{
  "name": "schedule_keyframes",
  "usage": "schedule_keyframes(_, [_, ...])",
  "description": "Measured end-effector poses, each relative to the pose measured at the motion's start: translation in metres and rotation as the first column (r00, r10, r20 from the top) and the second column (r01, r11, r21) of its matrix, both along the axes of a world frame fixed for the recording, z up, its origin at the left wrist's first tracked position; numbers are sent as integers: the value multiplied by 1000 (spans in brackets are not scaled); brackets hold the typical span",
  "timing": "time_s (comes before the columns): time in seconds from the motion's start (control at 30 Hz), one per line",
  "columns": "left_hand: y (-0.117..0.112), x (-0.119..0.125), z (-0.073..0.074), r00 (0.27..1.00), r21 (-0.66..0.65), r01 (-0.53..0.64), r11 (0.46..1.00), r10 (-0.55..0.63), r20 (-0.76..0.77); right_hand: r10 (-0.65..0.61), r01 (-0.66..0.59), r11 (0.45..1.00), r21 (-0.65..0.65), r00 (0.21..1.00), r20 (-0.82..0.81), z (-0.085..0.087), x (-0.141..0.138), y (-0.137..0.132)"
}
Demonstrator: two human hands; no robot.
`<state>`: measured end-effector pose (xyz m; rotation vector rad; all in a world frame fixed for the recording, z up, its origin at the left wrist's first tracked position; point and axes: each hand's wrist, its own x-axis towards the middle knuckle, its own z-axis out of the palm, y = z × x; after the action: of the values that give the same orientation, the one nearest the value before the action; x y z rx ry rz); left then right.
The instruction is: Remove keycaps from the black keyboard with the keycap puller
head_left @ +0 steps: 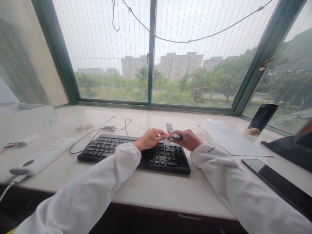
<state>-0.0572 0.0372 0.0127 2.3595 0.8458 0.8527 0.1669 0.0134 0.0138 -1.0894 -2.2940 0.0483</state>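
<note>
Above the right half of a black keyboard (104, 148), my two hands meet. My right hand (188, 139) is closed around what look like small pliers (175, 137), with dark handles and a silvery metal head pointing left. At that metal tip my left hand (151, 138) pinches finger and thumb together; whatever is between them is too small to make out. Several keys at the keyboard's right end look different from the rest, as if their caps are off. Just behind my hands, small grey keycap-like pieces (169, 126) lie in rows on the white surface.
To the left lie a white power bank (42, 156) with a cable and a white box (29, 115). The keyboard's cord (110, 128) lies coiled behind it. At right are paper sheets (229, 138), a phone (275, 182) and a dark upright object (263, 117). Windows stand behind.
</note>
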Motion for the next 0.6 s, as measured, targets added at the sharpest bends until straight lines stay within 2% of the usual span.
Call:
schedule_keyframes(0.13, [1, -1, 0, 996, 142, -84, 986, 78, 48, -36, 36, 999, 9, 999, -6, 0, 1, 1])
schedule_keyframes(0.23, [0, -1, -1, 995, 214, -99, 972, 91, 47, -58, 58, 998, 8, 998, -11, 1, 1, 1])
schedule_keyframes(0.6, [-9, 1, 2, 994, 305, -60, 950, 86, -72, -88, 89, 996, -25, 996, 22, 4, 0, 0])
